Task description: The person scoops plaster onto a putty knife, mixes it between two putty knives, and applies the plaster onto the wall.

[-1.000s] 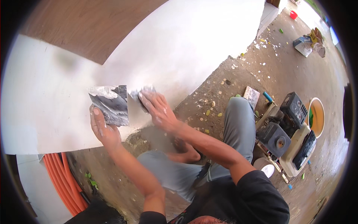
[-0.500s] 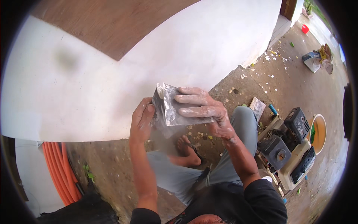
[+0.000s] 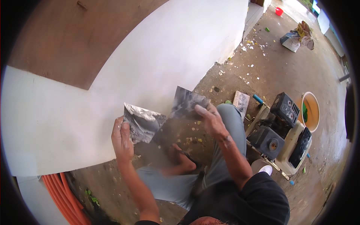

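My left hand (image 3: 123,141) is closed on the near left edge of a thin square plate (image 3: 144,122), thumb on top. Whitish-grey paste is smeared over that plate's upper face. To its right, my right hand (image 3: 213,122) grips a second flat plate (image 3: 184,100), darker grey and blurred, with patches of pale paste. The plates lie close side by side, their near edges almost meeting; whether they touch I cannot tell. Both are held in the air in front of a white wall (image 3: 157,60). Pale residue coats my fingers.
At the right stand a machine with an engine (image 3: 279,138), a beige bucket (image 3: 317,112) and a white cup-like container (image 3: 265,169). A pale block (image 3: 240,103) lies beside my knee. Orange hoses (image 3: 62,197) run at lower left. Farther off are a sack (image 3: 292,40) and a red pail (image 3: 279,11).
The two plates were pressed together under my right hand; now they are apart, the left one turned paste side up. My left hand has moved left and my view has shifted right.
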`<state>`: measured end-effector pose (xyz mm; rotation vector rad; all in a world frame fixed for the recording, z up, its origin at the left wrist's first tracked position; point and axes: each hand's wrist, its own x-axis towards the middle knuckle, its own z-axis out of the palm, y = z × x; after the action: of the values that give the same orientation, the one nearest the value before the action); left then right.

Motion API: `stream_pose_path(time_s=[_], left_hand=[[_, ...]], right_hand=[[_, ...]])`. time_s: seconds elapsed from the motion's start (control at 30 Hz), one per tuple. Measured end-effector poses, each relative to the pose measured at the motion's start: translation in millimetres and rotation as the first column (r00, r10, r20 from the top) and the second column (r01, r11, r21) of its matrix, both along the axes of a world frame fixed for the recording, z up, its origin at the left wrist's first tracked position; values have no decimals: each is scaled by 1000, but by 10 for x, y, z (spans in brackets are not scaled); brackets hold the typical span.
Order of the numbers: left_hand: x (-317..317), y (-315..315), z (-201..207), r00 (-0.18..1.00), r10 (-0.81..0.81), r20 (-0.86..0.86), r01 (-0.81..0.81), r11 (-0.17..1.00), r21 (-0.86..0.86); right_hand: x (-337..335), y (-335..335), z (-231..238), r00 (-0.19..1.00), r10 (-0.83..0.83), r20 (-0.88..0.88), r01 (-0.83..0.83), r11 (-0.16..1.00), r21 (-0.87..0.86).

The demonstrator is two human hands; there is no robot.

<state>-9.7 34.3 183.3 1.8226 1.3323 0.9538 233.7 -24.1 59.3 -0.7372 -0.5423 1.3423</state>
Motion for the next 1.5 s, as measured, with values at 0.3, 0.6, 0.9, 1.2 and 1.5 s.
stream_pose_path(time_s=[0.3, 0.6, 0.9, 1.2, 1.5], left_hand=[[38, 48, -103, 999, -34, -15, 35, 997, 71], [51, -40, -85, 994, -106, -28, 103, 990, -95], [13, 121, -186, 992, 49, -112, -47, 999, 15], [54, 95, -163, 991, 24, -133, -21, 999, 30], [157, 39, -250, 980, -10, -197, 5, 1000, -27]], right_hand=[[24, 61, 346, 927, 227, -298, -293, 936, -197], [85, 431, -155, 971, -192, -144, 129, 923, -362], [-332, -152, -86, 973, -60, -225, 13, 979, -206], [-466, -168, -3, 976, 40, -216, -88, 972, -218], [-531, -86, 0, 983, 32, -182, -83, 956, -281]])
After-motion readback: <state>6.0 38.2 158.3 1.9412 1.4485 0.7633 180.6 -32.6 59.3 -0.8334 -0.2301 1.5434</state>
